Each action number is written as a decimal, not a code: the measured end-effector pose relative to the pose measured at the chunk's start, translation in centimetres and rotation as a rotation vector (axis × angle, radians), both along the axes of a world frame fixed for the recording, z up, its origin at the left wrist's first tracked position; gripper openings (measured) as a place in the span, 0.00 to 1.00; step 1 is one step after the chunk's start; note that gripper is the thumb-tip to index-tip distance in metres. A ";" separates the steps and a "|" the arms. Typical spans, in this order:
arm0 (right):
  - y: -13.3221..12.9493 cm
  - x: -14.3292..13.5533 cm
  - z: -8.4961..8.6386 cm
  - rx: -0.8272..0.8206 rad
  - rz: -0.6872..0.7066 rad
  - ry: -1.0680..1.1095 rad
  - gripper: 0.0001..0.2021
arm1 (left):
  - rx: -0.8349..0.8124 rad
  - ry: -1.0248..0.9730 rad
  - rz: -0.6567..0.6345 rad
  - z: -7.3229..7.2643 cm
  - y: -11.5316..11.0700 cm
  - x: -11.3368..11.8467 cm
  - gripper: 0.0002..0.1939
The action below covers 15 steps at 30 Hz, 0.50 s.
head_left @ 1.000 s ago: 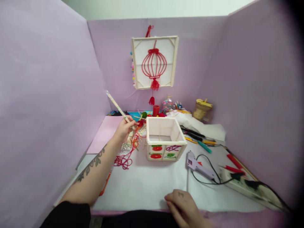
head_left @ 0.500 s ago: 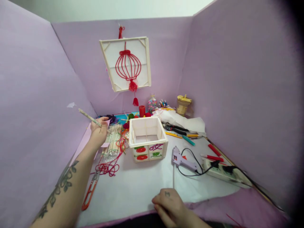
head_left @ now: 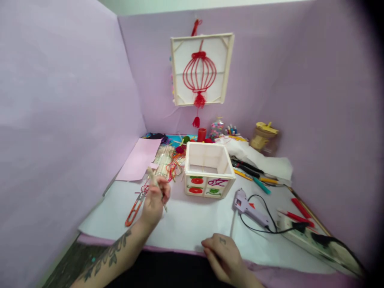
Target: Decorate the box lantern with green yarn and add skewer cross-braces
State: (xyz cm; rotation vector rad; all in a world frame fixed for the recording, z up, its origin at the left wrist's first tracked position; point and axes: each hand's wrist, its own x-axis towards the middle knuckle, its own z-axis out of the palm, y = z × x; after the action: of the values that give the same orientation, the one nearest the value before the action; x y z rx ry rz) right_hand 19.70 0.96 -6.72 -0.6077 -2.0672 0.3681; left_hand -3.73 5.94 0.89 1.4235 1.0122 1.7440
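My left hand (head_left: 154, 200) is closed around a slender pale stick (head_left: 152, 176), held tilted above the table to the left of the box. The box (head_left: 210, 176) has an open top, a pale stick frame and white walls, with red, green and purple decorations on its front. Close to the left hand lie red-handled scissors (head_left: 134, 212) and tangled red yarn (head_left: 173, 170). Near the front edge of the table rests my right hand (head_left: 223, 256), its fingers curled into a loose fist; nothing shows in it. A lilac glue gun (head_left: 252, 212) lies to its upper right.
Behind the left hand are a bundle of sticks (head_left: 163, 160) and pink paper (head_left: 141, 158). A framed lantern picture (head_left: 201, 72) hangs at the back. To the right lie pliers (head_left: 249, 166), a teal pen (head_left: 261, 186) and a power strip (head_left: 321, 248) with cables.
My left hand has come back from the bundle of sticks toward me with the pale stick. The camera has turned left. My right hand stays by the front edge.
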 end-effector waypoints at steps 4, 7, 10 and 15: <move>-0.2 0.2 0.5 -0.033 0.023 -0.012 0.10 | 0.026 0.059 -0.053 -0.1 -3.3 1.4 0.16; -0.4 0.6 2.3 -0.149 0.058 -0.010 0.11 | 0.026 0.122 -0.140 0.2 -4.8 2.3 0.16; 0.0 -0.1 5.3 -0.254 0.061 0.050 0.14 | -0.007 0.174 -0.225 0.1 -5.3 2.9 0.18; 1.9 -4.4 9.6 -0.231 0.011 0.127 0.20 | -0.085 0.229 -0.287 -1.0 -5.1 3.1 0.19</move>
State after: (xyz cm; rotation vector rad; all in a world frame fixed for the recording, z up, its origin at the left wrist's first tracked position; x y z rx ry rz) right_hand 15.25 2.88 2.87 -0.6918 -1.9211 0.6424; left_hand -0.64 0.79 -0.14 1.6497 0.9324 1.3409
